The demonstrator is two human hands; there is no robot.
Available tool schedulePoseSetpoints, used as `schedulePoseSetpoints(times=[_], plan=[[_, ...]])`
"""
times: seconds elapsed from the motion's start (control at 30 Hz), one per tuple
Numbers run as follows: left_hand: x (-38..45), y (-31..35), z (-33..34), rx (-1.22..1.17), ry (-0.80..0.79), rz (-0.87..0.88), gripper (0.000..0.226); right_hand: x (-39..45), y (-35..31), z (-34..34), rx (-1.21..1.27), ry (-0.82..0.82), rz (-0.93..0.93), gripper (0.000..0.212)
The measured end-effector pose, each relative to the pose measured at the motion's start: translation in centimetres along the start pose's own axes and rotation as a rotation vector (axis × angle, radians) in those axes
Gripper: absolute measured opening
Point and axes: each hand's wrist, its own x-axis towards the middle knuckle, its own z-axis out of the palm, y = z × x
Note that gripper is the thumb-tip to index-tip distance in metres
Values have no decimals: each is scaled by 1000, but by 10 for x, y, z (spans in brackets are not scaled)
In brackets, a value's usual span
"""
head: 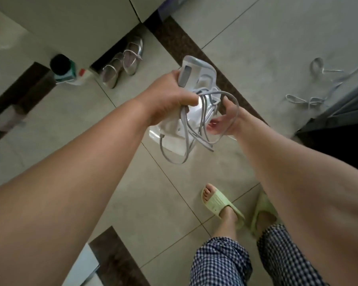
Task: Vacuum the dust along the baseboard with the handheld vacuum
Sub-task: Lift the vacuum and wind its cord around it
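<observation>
The left hand (167, 96) is clenched round the handle end of the white handheld vacuum (191, 104), pinning several loops of its grey cord (196, 129) against the body, while the right hand (225, 120) supports the vacuum from the other side, fingers curled under it with a loop of cord draped across them. The vacuum is held in the air above the pale tiled floor (153, 193), over a dark tile strip (186, 48). Beyond it a pair of silver shoes (122, 65) sits by the white cabinet (70, 21), a dark-capped bottle (63, 69) stands beside them, more cord (318, 83) trails across the floor at right, and green slippers (221, 205) show below.
</observation>
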Motion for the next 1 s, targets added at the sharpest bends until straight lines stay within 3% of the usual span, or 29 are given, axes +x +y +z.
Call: schedulePoseSetpoints(times=[0.13, 0.37, 0.43, 0.6, 0.67, 0.77, 0.83, 0.9, 1.0], plan=[[17, 6, -7, 60, -45, 13, 38, 27, -33, 6, 33, 51, -27, 10], [47, 27, -11, 91, -34, -28, 36, 26, -85, 5, 278, -40, 170, 5], [55, 36, -8, 133, -56, -26, 36, 26, -98, 7, 250, 37, 206, 21], [75, 54, 0, 113, -54, -54, 39, 13, -128, 9, 229, 149, 289, 16], [85, 63, 3, 101, -44, -73, 37, 8, -141, -12, 419, 160, 192, 17], [105, 73, 7, 56, -3, -123, 31, -2, -175, -67, 938, 192, -41, 21], [118, 78, 7, 30, 18, -160, 27, -5, -199, -104, 1065, 215, -157, 31], [137, 87, 13, 29, 40, -197, 27, -15, -225, -126, 952, 247, -259, 35], [170, 101, 30, 11, 116, -245, 43, -38, -248, -120, 407, 278, -527, 37]])
